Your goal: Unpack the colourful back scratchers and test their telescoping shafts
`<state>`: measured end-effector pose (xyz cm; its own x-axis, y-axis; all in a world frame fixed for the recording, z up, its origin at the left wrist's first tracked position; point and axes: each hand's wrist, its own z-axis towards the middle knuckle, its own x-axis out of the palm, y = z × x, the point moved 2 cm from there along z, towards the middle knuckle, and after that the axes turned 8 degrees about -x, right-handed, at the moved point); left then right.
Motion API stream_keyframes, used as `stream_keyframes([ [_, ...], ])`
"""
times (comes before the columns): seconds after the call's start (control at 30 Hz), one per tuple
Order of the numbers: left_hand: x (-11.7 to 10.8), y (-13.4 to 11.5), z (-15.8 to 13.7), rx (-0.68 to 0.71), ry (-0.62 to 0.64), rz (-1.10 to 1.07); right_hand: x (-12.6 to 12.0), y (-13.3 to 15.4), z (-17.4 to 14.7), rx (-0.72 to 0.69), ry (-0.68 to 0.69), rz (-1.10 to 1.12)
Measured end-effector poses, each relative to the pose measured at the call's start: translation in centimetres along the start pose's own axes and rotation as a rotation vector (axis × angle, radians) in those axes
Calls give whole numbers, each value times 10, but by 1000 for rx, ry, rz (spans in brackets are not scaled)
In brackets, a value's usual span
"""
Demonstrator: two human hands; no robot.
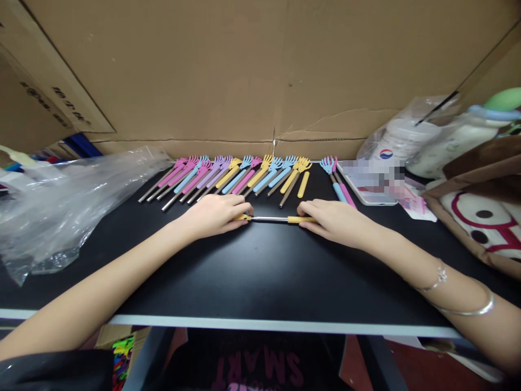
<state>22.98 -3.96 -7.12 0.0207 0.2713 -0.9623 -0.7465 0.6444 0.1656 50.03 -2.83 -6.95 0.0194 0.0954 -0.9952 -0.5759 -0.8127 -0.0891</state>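
Observation:
Between my two hands a yellow back scratcher (271, 219) with a metal rod lies level, just above or on the black tabletop. My left hand (222, 214) is closed round its yellow claw end, which the fingers mostly hide. On the other end, my right hand (328, 220) grips the yellow handle sleeve. Behind the hands lies a row of back scratchers (230, 175) in pink, blue, purple and yellow, claws toward the back. A loose yellow handle sleeve (303, 184) rests at the row's right end. Two more scratchers, blue and pink (338, 187), lie apart behind my right hand.
Cardboard (228, 70) walls off the back. A clear plastic bag (77, 201) covers the left side. At the right are a phone (368, 190), a bagged cup (407, 141), a bottle (456, 141) and a brown bag (480, 201). The table's pale edge (260, 324) runs in front.

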Motion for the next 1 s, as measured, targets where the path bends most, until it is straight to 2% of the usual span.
stream_keyframes([
  [0.6, 1, 0, 0, 7, -9, 11, 1, -1, -1, -3, -4, 6],
  [0.83, 0, -2, 0, 36, -20, -15, 2, 7, 4, -98, -87, 42],
  [1.0, -2, -10, 0, 74, -35, -24, 2, 16, 6, -133, -96, 60],
])
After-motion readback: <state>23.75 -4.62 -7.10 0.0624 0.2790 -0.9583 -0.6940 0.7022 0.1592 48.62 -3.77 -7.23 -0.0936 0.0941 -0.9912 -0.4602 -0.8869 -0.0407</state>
